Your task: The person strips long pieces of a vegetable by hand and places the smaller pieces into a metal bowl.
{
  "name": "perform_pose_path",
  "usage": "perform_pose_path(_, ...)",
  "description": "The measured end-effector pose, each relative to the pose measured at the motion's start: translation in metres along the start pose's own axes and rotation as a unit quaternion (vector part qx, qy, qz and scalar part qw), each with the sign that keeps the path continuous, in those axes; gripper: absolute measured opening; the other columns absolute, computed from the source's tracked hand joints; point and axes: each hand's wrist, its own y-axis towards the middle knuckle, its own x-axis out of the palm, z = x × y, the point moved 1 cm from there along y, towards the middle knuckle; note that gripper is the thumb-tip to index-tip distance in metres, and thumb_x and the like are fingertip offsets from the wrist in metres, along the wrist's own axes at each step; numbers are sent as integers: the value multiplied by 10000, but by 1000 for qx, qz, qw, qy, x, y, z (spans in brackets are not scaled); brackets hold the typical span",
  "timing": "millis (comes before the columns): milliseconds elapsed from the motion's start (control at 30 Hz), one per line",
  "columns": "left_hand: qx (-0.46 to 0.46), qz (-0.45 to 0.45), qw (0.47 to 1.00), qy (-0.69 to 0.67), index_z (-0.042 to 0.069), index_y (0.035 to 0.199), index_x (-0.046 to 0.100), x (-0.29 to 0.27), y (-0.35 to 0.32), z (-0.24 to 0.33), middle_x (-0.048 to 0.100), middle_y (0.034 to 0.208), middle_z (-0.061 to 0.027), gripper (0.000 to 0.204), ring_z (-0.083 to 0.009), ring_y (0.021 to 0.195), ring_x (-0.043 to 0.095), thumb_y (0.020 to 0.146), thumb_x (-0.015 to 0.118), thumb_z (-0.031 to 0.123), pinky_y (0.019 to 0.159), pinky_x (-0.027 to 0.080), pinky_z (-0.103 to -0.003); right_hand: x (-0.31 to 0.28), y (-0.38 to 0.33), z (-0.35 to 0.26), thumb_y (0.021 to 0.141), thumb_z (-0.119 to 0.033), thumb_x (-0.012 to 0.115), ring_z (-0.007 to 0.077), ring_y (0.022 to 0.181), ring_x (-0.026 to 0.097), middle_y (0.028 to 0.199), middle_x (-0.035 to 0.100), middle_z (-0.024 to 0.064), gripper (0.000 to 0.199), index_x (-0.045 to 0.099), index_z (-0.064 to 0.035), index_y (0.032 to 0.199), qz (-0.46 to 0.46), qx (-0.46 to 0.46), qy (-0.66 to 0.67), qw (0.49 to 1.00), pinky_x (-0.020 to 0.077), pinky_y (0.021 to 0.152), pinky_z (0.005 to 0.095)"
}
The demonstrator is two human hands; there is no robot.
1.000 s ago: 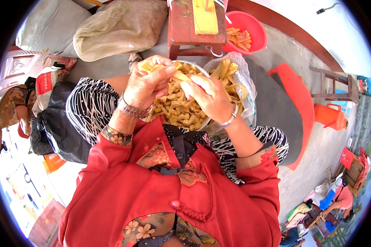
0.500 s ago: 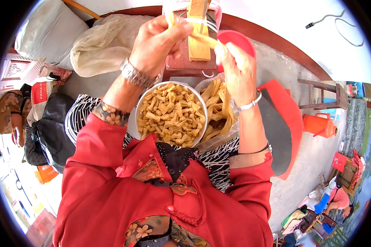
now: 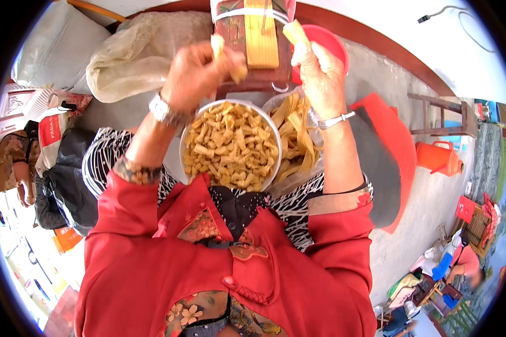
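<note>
A metal bowl (image 3: 186, 132) full of short yellow-brown strips sits on my lap. Beside it on the right lies a clear plastic bag (image 3: 301, 135) of longer yellow strips. My left hand (image 3: 199, 73) is raised above the bowl, closed on a yellow piece (image 3: 217, 45) that pokes out of the fingers. My right hand (image 3: 316, 70) is raised too, gripping another yellow piece (image 3: 294, 32) near the red basin (image 3: 330, 40). Both hands hover in front of a small red wooden stool (image 3: 237, 33) carrying a yellow wooden block (image 3: 261, 32).
A pale stuffed sack (image 3: 140, 53) lies to the left of the stool. Bags (image 3: 50, 135) are piled at my left. A red stool (image 3: 391, 135) and an orange jug (image 3: 437, 157) stand at my right on concrete ground. Another person (image 3: 461, 261) sits far right.
Both hands rose from the bowl toward the stool, each carrying a yellow piece. Since half a second ago they have barely shifted.
</note>
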Motion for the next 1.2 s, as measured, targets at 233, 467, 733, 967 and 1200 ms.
perform_pose_path(233,-148,-195,968,47,1,1014,598,42,-91,-80,586,604,-17,305,-55,458,504,864,641,263,403,408,-202,-2,-73,-40,955,-346,498,-4,469,364,594,460,-59,341,576,-36,836,-29,41,98,994,294,396,157)
perform_pose_path(467,-223,-285,863,-351,-18,1127,531,77,-122,-151,624,839,-85,442,-134,712,593,965,418,378,714,499,-279,72,-172,-54,846,-151,615,278,604,577,688,558,118,134,613,-18,825,-137,-117,54,982,445,558,336)
perform_pose_path(733,-508,-314,655,-464,5,1101,512,87,-123,-100,413,646,56,306,-10,457,307,961,475,274,380,277,-136,85,-217,-69,882,-240,577,288,588,527,619,499,100,236,537,-56,740,-247,-138,25,959,402,555,367)
perform_pose_path(967,-377,-372,748,-401,39,899,514,75,-148,-108,330,569,79,179,-33,483,257,945,467,206,430,222,-186,83,-231,-82,916,-251,534,286,699,585,704,575,126,236,593,-23,900,-263,-22,188,946,437,640,357)
perform_pose_path(1200,101,-249,962,46,-2,1035,555,41,-194,-65,587,838,-52,223,-151,765,550,891,574,167,656,453,-289,76,-238,-103,956,-214,504,96,667,536,717,557,-1,236,591,-9,1031,-317,47,319,892,449,624,252)
